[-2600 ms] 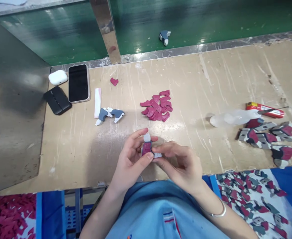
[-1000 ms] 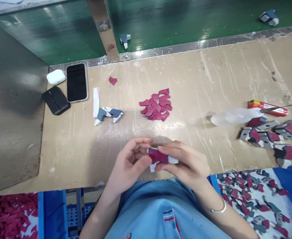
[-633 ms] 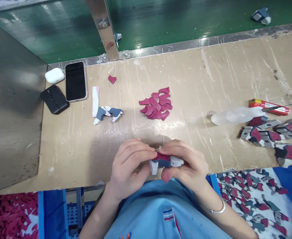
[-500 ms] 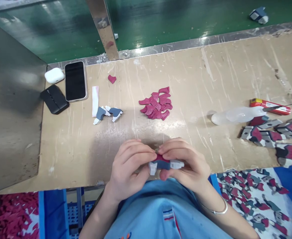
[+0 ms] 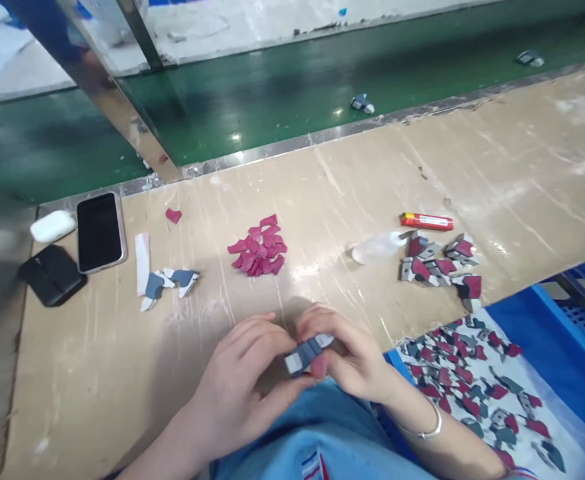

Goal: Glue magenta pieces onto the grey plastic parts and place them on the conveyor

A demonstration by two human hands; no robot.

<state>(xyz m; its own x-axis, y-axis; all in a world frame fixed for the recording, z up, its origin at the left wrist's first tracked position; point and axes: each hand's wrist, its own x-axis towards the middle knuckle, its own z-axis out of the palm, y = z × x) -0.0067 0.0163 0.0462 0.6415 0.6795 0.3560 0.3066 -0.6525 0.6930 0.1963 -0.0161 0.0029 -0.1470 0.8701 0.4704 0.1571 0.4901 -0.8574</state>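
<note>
Near the front edge of the workbench, my right hand (image 5: 347,350) grips a small grey and white part (image 5: 308,353) between thumb and fingers. My left hand (image 5: 252,373) curves around the part's left side, its thumb and fingers close to it or touching; exact contact is unclear. No maroon shows on the part from this side. A pile of maroon pieces (image 5: 258,247) lies beyond the hands. Two grey and white parts (image 5: 185,279) rest to the left, beside a white strip (image 5: 142,263). One maroon piece (image 5: 173,215) lies alone farther back.
A phone (image 5: 100,232), white case (image 5: 52,227) and black box (image 5: 52,275) sit at left. Toward the right are a translucent bottle (image 5: 377,248), red-yellow tube (image 5: 427,221) and assembled parts (image 5: 442,268). A blue bin (image 5: 542,320) holds many parts below. Parts lie on the green surface (image 5: 282,100).
The view has shifted right and tilted. The held part has turned, hiding its maroon face, and my left fingers have loosened around it. Another part shows on the green surface.
</note>
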